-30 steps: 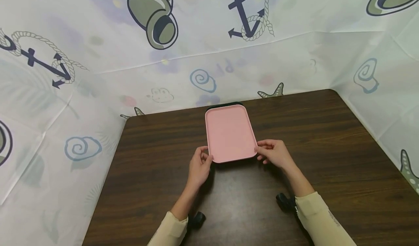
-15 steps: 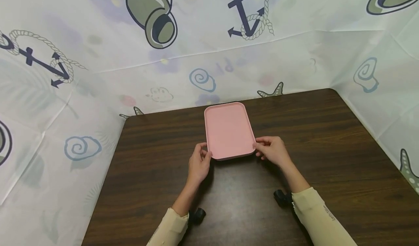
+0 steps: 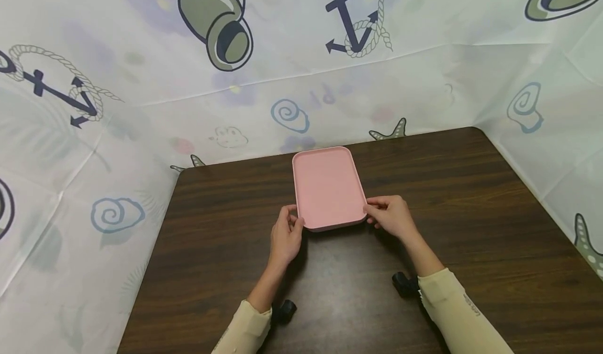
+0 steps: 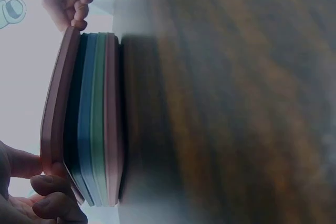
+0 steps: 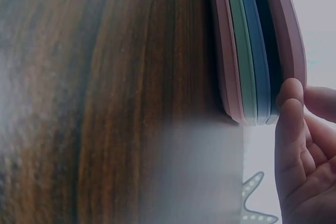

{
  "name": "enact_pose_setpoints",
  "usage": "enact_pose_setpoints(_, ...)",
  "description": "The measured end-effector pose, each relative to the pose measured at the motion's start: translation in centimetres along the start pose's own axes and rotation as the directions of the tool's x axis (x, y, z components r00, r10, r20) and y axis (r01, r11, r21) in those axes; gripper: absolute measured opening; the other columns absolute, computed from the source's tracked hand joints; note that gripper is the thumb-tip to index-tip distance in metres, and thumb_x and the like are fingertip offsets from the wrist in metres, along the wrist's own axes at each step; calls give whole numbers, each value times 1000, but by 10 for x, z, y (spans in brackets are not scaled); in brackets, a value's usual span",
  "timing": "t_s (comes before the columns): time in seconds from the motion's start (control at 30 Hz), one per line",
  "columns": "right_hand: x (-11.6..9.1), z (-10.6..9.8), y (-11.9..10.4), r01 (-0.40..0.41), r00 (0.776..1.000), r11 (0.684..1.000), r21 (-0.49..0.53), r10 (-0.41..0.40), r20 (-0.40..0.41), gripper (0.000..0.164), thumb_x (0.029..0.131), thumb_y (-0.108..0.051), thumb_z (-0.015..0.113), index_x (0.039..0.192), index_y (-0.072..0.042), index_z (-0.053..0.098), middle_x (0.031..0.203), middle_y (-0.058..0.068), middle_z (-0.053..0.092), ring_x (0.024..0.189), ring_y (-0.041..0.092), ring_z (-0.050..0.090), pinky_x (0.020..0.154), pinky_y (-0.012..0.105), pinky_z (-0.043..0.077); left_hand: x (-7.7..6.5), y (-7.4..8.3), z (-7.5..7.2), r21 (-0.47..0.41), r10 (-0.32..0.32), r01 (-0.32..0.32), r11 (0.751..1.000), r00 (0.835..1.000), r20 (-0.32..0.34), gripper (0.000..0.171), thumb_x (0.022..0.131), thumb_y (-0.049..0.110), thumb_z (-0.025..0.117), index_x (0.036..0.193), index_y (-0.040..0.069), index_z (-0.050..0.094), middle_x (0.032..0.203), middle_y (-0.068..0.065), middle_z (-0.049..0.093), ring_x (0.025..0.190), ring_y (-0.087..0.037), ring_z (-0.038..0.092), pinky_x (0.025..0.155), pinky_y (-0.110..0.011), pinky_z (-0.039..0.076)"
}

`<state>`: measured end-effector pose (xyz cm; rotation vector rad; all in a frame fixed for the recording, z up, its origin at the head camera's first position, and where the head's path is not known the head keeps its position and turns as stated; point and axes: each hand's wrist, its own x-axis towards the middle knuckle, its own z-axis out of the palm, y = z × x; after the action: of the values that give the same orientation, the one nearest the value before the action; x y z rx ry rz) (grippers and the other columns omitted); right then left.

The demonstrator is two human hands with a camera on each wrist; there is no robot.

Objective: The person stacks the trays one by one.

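A pink rectangular tray (image 3: 328,189) lies uppermost over a stack of similar trays near the far edge of the table. Beneath it, the left wrist view shows a dark teal tray (image 4: 74,114), a blue tray (image 4: 87,124), a green tray (image 4: 98,124) and a lower pink tray (image 4: 111,124). My left hand (image 3: 285,237) pinches the top tray at its near left corner. At the near right corner my right hand (image 3: 393,218) grips the same tray between thumb and fingers. Whether the top tray fully touches the one below is unclear.
The stack stands on a dark wood-grain table (image 3: 226,270). A white cloth (image 3: 264,113) printed with anchors, shells and starfish hangs behind the table and along both sides. Black wrist devices (image 3: 286,311) sit at both cuffs.
Both hands have shifted the top pink tray slightly away from me. It now covers the dark rim that showed behind it a second ago. The last half second shows almost no motion.
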<state>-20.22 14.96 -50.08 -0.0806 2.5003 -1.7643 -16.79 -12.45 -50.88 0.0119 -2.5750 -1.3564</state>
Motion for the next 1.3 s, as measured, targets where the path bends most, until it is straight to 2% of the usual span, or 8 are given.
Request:
enact_pose_setpoints(0.1, 2, 0, -1, -6, 1000, 1000, -7, 6, -3, 29, 91, -10, 69, 112, 9, 68, 82, 17, 72, 62, 21, 69, 53, 31, 55, 4, 2, -2, 19, 5, -5, 1000, 1000, 5, 30, 92, 10, 61, 122, 7, 57, 78, 0, 60, 58, -13, 48, 58, -32, 39)
enact_pose_setpoints(0.33, 4, -1, -1, -8, 1000, 1000, -19, 8, -2, 30, 91, -13, 69, 114, 7, 69, 82, 16, 72, 63, 24, 69, 54, 31, 55, 7, 0, -1, 41, -46, 44, 998, 998, 45, 31, 94, 14, 62, 124, 9, 56, 79, 0, 61, 60, -14, 50, 61, -33, 40)
enact_pose_setpoints(0.9, 7, -2, 0, -24, 1000, 997, -78, 24, 2, 33, 93, -18, 68, 119, 4, 68, 78, 16, 71, 63, 24, 69, 52, 30, 53, 8, 2, -5, 64, -41, 35, 997, 995, 96, 35, 94, 17, 62, 128, 9, 56, 84, -2, 60, 60, -14, 47, 60, -33, 38)
enact_pose_setpoints(1.13, 1, -2, 6, -70, 997, 996, -58, 73, 41, 38, 96, -23, 65, 126, 1, 64, 83, 15, 71, 64, 20, 68, 55, 32, 55, 5, -5, -7, 53, -51, 42, 998, 984, 172, 38, 96, 18, 61, 132, 9, 56, 85, -3, 62, 57, -12, 47, 58, -32, 39)
enact_pose_setpoints(1.3, -10, -8, 10, -68, 994, 997, -39, 71, 81, 39, 96, -20, 64, 128, 3, 62, 86, 16, 71, 65, 21, 69, 54, 34, 55, -4, -13, -15, 20, -31, 27, 999, 971, 238, 35, 95, 15, 61, 128, 6, 59, 85, -5, 62, 58, -12, 50, 59, -32, 41)
